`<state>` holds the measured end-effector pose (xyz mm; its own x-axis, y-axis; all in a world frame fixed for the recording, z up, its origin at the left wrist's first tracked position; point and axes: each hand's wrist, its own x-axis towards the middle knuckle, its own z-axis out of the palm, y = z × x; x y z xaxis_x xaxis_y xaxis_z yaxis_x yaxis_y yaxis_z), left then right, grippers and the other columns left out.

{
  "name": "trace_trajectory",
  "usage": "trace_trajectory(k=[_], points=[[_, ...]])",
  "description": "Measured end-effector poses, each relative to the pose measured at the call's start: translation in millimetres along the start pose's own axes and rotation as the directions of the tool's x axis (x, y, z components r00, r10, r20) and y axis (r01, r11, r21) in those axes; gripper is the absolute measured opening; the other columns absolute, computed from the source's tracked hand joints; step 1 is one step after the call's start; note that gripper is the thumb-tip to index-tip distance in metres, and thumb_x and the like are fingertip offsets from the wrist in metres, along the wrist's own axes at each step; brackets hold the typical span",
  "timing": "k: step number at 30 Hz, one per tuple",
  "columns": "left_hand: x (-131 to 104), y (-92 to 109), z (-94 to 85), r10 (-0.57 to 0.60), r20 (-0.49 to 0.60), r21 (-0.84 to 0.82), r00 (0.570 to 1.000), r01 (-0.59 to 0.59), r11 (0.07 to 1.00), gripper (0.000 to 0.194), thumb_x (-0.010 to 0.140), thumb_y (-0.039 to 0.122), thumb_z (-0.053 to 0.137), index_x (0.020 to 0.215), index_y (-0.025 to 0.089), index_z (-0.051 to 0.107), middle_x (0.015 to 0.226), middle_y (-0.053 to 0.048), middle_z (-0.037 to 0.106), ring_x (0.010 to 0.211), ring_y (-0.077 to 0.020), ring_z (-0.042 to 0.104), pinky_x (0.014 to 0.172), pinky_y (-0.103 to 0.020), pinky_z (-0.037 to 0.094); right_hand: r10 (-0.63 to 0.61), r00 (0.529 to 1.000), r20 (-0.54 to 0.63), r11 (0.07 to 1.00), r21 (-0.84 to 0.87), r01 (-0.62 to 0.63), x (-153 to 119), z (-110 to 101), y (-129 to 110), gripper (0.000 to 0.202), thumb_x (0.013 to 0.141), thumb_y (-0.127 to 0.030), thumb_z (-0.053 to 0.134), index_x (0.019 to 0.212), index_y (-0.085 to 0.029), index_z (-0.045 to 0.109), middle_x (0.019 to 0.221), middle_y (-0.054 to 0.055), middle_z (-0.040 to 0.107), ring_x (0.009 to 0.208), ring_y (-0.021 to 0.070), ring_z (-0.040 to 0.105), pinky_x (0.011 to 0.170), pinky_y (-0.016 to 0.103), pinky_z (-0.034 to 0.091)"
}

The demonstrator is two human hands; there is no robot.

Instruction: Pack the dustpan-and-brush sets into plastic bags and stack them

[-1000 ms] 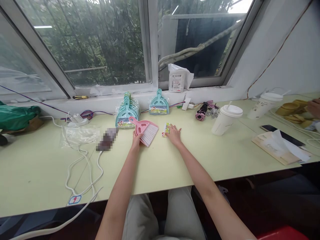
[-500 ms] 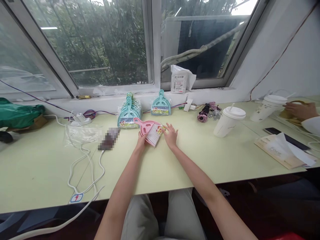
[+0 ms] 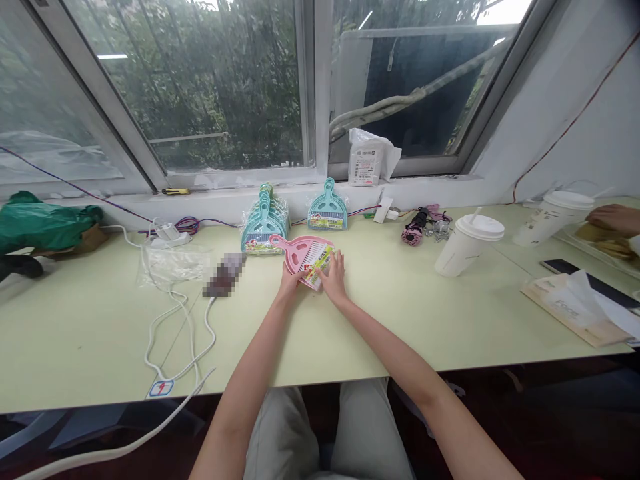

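A pink dustpan [image 3: 295, 251] with a white-bristled hand brush nested in it is tilted above the table, its handle toward the upper left. Across the bristles lies a yellow-green printed label card [image 3: 316, 267]. My left hand [image 3: 290, 281] grips the dustpan's lower left edge, thumb on top near the card. My right hand [image 3: 334, 279] is at the right side, its thumb on the card's lower right edge and its fingers along the far edge. The fingertips' undersides are hidden.
Behind stand a stack of wrapped teal dustpan sets [image 3: 264, 223] and another teal set [image 3: 328, 212]. White cables [image 3: 187, 333] and a plastic bag [image 3: 173, 263] lie left. Rightward are a lidded cup [image 3: 467, 247], a folded umbrella [image 3: 414, 230], tissues [image 3: 575, 303] and another person's hand [image 3: 613, 219].
The label card has come from the brush's right edge onto the bristles. My right hand has moved in closer, and my left thumb now rests on top. The view has shifted slightly.
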<state>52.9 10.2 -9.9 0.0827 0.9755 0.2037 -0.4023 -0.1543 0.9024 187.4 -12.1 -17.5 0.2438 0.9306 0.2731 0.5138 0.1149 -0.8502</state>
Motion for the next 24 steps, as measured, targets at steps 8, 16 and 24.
trace_trajectory(k=[8, 16, 24], points=[[-6.3, 5.9, 3.8, -0.033, 0.107, -0.017, 0.994, 0.035, 0.999, 0.082, 0.052, 0.021, 0.084, 0.125, 0.022, 0.047, 0.124, -0.014, 0.059, 0.117, -0.0337, 0.053, 0.094, -0.050, 0.048, 0.190, 0.934, 0.301, 0.611, 0.709, -0.353, 17.7, -3.6, 18.9, 0.051, 0.067, -0.028, 0.074, 0.112, -0.019, 0.051, 0.097, 0.007, 0.071, 0.086, 0.0207, 0.069, 0.075, 0.035, 0.058], [-7.0, 6.9, 1.9, -0.098, 0.029, -0.046, 0.995, 0.099, 0.994, 0.076, 0.055, 0.023, 0.081, 0.123, 0.024, 0.047, 0.123, -0.010, 0.059, 0.117, -0.0313, 0.053, 0.096, -0.049, 0.046, 0.225, 0.929, 0.293, 0.575, 0.730, -0.369, 18.9, -8.4, 18.5, 0.043, 0.062, -0.022, 0.079, 0.095, -0.021, 0.052, 0.087, 0.003, 0.072, 0.076, 0.0188, 0.070, 0.066, 0.031, 0.059], [-3.7, 20.7, -2.3, -0.120, -0.095, 0.223, 0.988, 0.139, 0.965, 0.050, 0.077, 0.041, 0.063, 0.121, 0.021, 0.049, 0.120, -0.013, 0.059, 0.110, -0.0302, 0.057, 0.095, -0.048, 0.045, 0.218, 0.905, 0.365, 0.510, 0.748, -0.424, 22.9, -9.3, 25.1, 0.032, 0.064, -0.020, 0.077, 0.093, -0.017, 0.063, 0.090, 0.004, 0.073, 0.078, 0.0191, 0.070, 0.072, 0.032, 0.060]])
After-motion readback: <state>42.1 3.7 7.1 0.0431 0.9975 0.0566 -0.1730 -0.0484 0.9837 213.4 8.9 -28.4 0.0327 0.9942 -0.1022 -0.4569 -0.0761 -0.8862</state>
